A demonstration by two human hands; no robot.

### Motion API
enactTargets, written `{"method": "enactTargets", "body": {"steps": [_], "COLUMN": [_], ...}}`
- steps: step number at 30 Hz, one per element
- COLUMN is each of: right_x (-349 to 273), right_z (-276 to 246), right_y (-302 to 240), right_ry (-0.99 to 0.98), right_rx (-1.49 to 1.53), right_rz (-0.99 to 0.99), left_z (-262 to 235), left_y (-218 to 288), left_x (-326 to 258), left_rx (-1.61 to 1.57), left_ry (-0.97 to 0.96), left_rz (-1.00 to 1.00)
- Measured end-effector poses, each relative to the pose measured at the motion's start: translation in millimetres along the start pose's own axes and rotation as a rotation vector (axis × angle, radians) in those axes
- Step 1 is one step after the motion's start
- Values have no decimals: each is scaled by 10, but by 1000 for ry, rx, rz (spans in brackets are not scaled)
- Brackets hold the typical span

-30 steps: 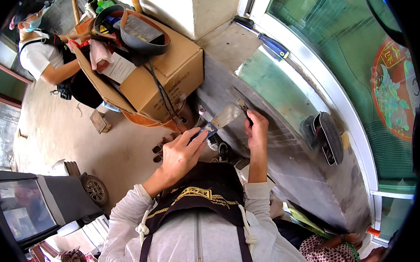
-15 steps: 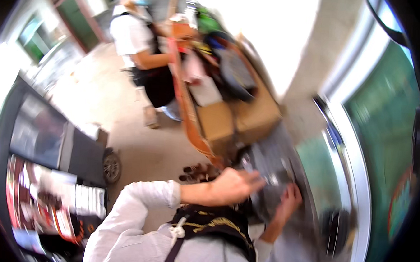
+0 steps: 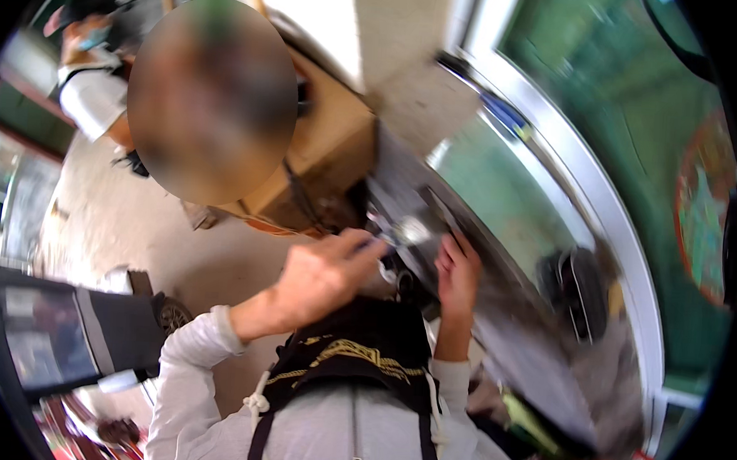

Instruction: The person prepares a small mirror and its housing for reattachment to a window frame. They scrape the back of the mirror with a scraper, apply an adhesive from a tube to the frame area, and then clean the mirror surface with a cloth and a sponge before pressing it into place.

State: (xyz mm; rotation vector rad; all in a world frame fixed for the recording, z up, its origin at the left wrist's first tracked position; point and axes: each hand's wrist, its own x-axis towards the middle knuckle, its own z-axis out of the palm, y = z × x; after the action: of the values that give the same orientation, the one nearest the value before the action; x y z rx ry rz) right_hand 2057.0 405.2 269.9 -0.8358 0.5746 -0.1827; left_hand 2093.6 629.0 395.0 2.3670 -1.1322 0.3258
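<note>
My left hand (image 3: 320,277) is raised in front of the black apron, its fingers pinched together. Whatever lies between them is too small and blurred to name. To its right, my right hand (image 3: 458,272) is closed around the lower end of a thin dark strip (image 3: 444,211), whose kind I cannot make out. A shiny, clear-looking piece (image 3: 410,230) sits between the two hands, blurred by motion; which hand touches it, I cannot tell. Below and behind the hands runs a grey ledge (image 3: 484,244).
Ahead to the left stands a large cardboard box (image 3: 340,137), partly covered by a blurred oval. Beyond it is a person in a white top (image 3: 96,99). A dark case-like object (image 3: 578,295) rests by the glass door (image 3: 608,118). A grey vehicle (image 3: 134,330) stands left.
My view has swung to the right, so the box and the person appear farther left. My hands have moved a little apart, and the thin strip shows more clearly at my right fingers.
</note>
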Motion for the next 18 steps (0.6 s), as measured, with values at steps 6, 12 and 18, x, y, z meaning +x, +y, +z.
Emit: {"method": "enactTargets", "body": {"steps": [6, 12, 18], "right_x": [2, -21, -30], "right_z": [31, 150, 176], "right_y": [167, 184, 103], "right_ry": [95, 248, 238], "right_rx": [72, -114, -82], "right_rz": [-39, -162, -121], "left_z": [-49, -70, 12], "left_y": [-94, -77, -21], "left_x": [-136, -70, 48], "left_rx": [10, 16, 1], "left_ry": [-6, 40, -40], "left_rz": [12, 72, 54]}}
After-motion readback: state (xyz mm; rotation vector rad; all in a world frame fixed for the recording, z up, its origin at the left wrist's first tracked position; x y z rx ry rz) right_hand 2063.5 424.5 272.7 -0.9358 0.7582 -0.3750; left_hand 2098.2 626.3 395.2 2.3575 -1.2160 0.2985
